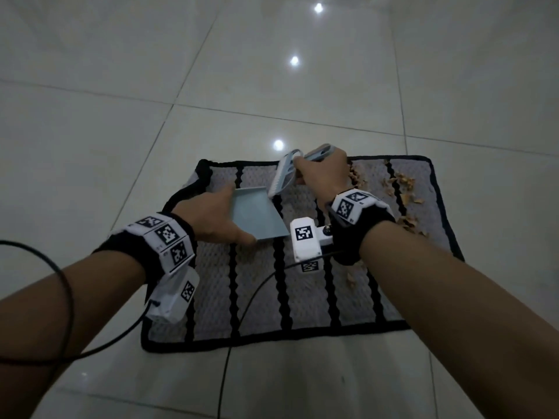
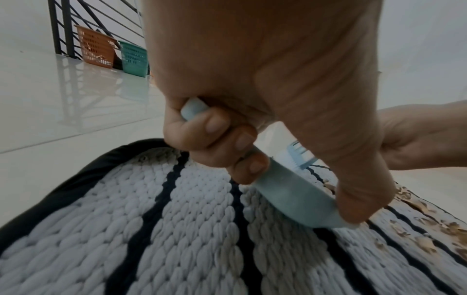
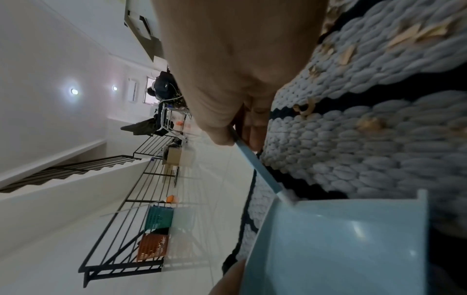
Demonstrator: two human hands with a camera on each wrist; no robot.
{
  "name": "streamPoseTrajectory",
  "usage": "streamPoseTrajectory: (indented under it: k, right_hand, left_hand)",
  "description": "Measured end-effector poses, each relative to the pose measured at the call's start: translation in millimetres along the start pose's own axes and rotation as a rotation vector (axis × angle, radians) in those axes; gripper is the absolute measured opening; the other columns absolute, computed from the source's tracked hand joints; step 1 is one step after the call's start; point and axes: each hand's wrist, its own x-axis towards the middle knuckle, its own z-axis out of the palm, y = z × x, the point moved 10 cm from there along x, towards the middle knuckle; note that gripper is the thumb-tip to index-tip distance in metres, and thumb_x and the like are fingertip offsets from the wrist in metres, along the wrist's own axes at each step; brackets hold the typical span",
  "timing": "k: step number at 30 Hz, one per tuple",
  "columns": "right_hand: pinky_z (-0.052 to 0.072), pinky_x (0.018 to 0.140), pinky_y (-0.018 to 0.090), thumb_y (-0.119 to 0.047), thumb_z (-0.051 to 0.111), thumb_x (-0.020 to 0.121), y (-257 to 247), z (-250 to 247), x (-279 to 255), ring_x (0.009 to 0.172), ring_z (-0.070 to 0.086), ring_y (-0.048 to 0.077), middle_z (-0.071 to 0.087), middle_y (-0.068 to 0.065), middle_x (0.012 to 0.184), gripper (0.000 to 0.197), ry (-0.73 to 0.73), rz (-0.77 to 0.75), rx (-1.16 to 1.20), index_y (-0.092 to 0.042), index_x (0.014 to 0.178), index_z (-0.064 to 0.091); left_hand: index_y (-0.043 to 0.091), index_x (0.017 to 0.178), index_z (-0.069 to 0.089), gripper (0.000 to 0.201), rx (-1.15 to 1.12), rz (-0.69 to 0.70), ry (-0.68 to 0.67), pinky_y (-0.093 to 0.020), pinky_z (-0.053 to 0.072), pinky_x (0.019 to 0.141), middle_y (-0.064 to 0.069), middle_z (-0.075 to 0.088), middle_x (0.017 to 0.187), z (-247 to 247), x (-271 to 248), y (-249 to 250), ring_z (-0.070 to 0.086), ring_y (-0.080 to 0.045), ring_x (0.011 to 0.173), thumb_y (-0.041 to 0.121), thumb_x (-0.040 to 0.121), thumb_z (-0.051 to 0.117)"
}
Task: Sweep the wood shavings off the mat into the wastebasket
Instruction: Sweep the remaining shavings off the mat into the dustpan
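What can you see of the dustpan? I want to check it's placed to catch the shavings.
The dustpan is pale blue, smooth, plastic-looking, with a flat tray and low raised side walls. Its tray looks empty. The left hand grips its handle, thumb pressing on the pan's edge, holding it tilted on the left half of the striped mat. The brush in the right hand sits at its far corner. The wood shavings lie apart from it, on the mat's right side.
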Motion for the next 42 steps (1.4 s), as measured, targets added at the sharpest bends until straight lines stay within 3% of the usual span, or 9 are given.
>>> streamPoseTrajectory:
  k: [7,11,17,23,27,31,33,35,42]
  right_hand:
    - [0.061,0.059,0.050,-0.020,0.079,0.075,30.2,-42.1,-20.2,0.070,0.071,0.031,0.070,0.016,0.078,0.025,0.068,0.065,-0.050,-0.006,0.075,0.058]
    - [0.058,0.052,0.031,-0.014,0.075,0.080,5.0,-43.9,-26.4,0.061,0.064,0.022,0.065,0.010,0.071,0.023,0.053,-0.047,-0.060,-0.010,0.073,0.053]
    - [0.061,0.061,0.052,-0.013,0.077,0.077,-9.4,-0.8,-10.6,0.069,0.071,0.032,0.069,0.016,0.073,0.021,-0.083,-0.022,-0.102,-0.012,0.067,0.058]
    - [0.059,0.059,0.039,-0.013,0.076,0.080,-5.0,-35.8,-22.7,0.067,0.066,0.033,0.066,0.020,0.076,0.026,0.070,0.005,-0.132,-0.006,0.074,0.052]
    - [0.048,0.052,0.025,-0.012,0.075,0.078,-12.2,-45.2,-22.7,0.057,0.057,0.019,0.059,0.006,0.066,0.025,0.114,-0.065,-0.078,-0.009,0.072,0.051]
    - [0.058,0.055,0.037,-0.012,0.074,0.077,-19.1,-15.1,-13.3,0.061,0.065,0.028,0.064,0.010,0.067,0.023,-0.012,-0.075,-0.100,-0.011,0.067,0.054]
    - [0.051,0.051,0.028,-0.011,0.074,0.078,-14.7,-12.2,-11.5,0.057,0.060,0.022,0.062,0.008,0.065,0.024,-0.014,-0.065,-0.142,-0.011,0.066,0.053]
    - [0.045,0.049,0.021,-0.011,0.074,0.080,-3.9,-23.0,-15.1,0.055,0.056,0.017,0.061,0.006,0.066,0.023,0.010,-0.034,-0.152,-0.010,0.071,0.053]
    - [0.057,0.056,0.034,-0.017,0.076,0.079,35.8,-100.2,-50.8,0.060,0.065,0.021,0.065,0.006,0.070,0.024,0.178,0.060,-0.124,-0.010,0.071,0.055]
  left_hand:
    - [0.020,0.154,0.012,0.119,-0.011,-0.017,-0.012,-0.035,0.051,0.088,-0.008,0.053,0.135,8.6,-2.0,-5.0,0.056,-0.026,0.112,0.066,0.066,0.077]
    - [0.019,0.154,0.010,0.121,0.013,-0.026,-0.013,-0.036,0.051,0.088,-0.008,0.054,0.134,9.3,-1.7,-2.8,0.057,-0.026,0.109,0.067,0.066,0.077]
    - [0.020,0.154,0.009,0.121,0.037,-0.035,-0.018,-0.031,0.049,0.080,-0.008,0.055,0.132,8.7,-2.8,-1.8,0.054,-0.023,0.097,0.069,0.065,0.076]
    - [0.019,0.153,0.011,0.120,0.078,-0.034,-0.034,-0.032,0.049,0.077,-0.007,0.055,0.129,5.0,-2.1,-1.4,0.056,-0.024,0.097,0.072,0.066,0.074]
    - [0.019,0.154,0.011,0.120,0.078,-0.026,-0.027,-0.031,0.046,0.074,-0.007,0.056,0.127,3.8,-3.4,-1.3,0.051,-0.021,0.092,0.071,0.066,0.074]
    - [0.020,0.154,0.010,0.119,0.080,-0.026,-0.013,-0.031,0.046,0.072,-0.006,0.056,0.126,3.8,-5.1,-1.4,0.051,-0.021,0.091,0.070,0.067,0.074]
    - [0.020,0.154,0.009,0.121,0.083,-0.028,-0.009,-0.033,0.050,0.076,-0.007,0.056,0.127,3.3,-4.9,-1.5,0.053,-0.022,0.093,0.071,0.066,0.074]
    - [0.020,0.155,0.009,0.122,0.086,-0.028,-0.008,-0.035,0.052,0.081,-0.007,0.057,0.128,3.2,-5.0,0.0,0.054,-0.022,0.094,0.072,0.065,0.074]
    - [0.020,0.155,0.008,0.122,0.092,-0.029,0.011,-0.037,0.053,0.087,-0.008,0.056,0.130,1.6,-4.7,0.4,0.059,-0.028,0.108,0.072,0.065,0.074]
